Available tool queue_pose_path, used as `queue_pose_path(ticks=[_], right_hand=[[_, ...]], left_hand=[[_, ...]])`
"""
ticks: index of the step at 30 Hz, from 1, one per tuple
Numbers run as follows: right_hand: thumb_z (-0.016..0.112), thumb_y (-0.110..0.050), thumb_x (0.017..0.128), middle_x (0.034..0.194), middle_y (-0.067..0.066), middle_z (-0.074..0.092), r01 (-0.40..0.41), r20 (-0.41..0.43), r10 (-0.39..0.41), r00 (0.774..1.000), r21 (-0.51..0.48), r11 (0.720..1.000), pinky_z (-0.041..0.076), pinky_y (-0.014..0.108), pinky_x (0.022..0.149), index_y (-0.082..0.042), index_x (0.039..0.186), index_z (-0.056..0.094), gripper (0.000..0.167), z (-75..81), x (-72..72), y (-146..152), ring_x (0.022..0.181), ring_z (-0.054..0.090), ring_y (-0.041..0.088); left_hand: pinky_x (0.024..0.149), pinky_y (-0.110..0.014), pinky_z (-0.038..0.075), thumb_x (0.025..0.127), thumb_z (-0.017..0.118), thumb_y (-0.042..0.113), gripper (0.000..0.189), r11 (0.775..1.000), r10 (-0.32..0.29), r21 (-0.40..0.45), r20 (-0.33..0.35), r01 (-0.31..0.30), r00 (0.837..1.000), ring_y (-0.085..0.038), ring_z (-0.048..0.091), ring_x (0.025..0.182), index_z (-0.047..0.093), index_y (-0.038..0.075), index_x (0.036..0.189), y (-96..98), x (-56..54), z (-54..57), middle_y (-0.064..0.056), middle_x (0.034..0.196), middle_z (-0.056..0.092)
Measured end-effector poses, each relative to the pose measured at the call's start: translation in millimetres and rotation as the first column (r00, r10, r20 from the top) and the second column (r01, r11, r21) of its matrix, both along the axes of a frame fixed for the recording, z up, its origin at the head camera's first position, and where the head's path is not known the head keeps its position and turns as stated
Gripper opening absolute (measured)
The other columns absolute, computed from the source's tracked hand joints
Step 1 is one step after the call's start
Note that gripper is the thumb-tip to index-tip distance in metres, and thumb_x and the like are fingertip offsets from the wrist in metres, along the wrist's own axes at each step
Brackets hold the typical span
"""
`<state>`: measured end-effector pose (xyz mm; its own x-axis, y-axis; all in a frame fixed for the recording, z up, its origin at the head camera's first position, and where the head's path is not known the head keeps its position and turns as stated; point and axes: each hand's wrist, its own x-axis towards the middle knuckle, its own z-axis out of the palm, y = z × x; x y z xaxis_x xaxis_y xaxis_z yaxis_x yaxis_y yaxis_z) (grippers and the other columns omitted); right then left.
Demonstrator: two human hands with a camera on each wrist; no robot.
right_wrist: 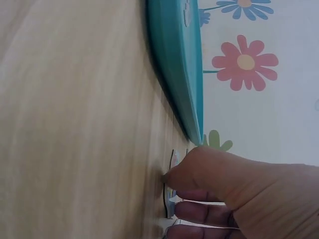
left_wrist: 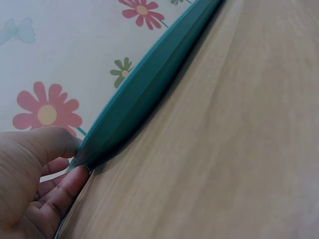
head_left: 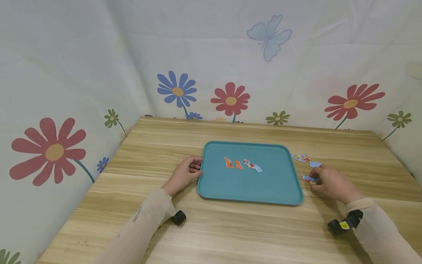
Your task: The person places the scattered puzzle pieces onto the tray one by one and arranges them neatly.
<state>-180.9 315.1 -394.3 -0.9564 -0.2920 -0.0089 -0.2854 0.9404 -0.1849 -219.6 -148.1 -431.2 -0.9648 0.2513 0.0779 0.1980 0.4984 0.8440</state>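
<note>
A teal tray [head_left: 230, 187] lies on the wooden table, and my left hand [head_left: 185, 173] holds its left rim with thumb and fingers. In the left wrist view the fingertips meet at the tray's edge [left_wrist: 134, 99]. To the right of the tray, my right hand [head_left: 333, 183] pinches a blue printed puzzle piece [head_left: 308, 178] at the table surface. The right wrist view shows the thumb against that thin piece [right_wrist: 168, 206], partly hidden by the fingers. On the tray lie orange puzzle pieces [head_left: 228, 162] and a multicoloured piece [head_left: 247, 162] touching a light blue one [head_left: 258, 168].
Beyond the right hand's fingers, a multicoloured puzzle piece [head_left: 300, 157] and a light blue piece [head_left: 315, 164] lie on the table [head_left: 250, 234] beside the tray's right rim. A floral curtain [head_left: 204, 47] stands behind the table's back edge.
</note>
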Motion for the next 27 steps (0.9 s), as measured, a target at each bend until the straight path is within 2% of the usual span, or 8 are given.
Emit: queue_pose_path(ticks=[7,17,27], right_hand=[[0.074,-0.016,0.073,0.088,0.009,0.061,-0.016,0.018,0.016,1.0,-0.009,1.0,0.051,0.036,0.064,-0.001,0.095,0.066,0.027,-0.8,0.7,5.1,0.075,0.056,0.017],[0.074,-0.016,0.074,0.081,0.006,0.057,-0.022,0.017,0.022,1.0,-0.008,1.0,0.045,0.029,0.06,0.002,0.092,0.063,0.028,-1.4,1.8,6.7,0.07,0.05,0.015],[0.074,-0.019,0.075,0.081,0.006,0.059,-0.029,0.002,0.029,1.0,-0.003,1.0,0.047,0.031,0.06,0.003,0.095,0.063,0.032,-3.8,3.0,9.9,0.07,0.051,0.015]], left_hand=[[0.088,-0.033,0.055,0.088,0.068,0.006,0.043,1.0,0.009,0.002,0.007,-0.009,1.0,-0.025,0.062,0.102,0.055,0.0,0.129,1.4,3.8,-0.4,-0.018,0.118,0.059],[0.089,-0.034,0.055,0.088,0.068,0.006,0.043,1.0,0.018,-0.012,0.0,-0.018,1.0,-0.025,0.062,0.104,0.055,0.001,0.129,3.2,7.8,-2.0,-0.017,0.118,0.06],[0.088,-0.033,0.055,0.088,0.068,0.006,0.043,1.0,0.024,-0.013,-0.009,-0.024,1.0,-0.025,0.062,0.103,0.056,0.0,0.128,4.5,10.8,-3.6,-0.017,0.117,0.06]])
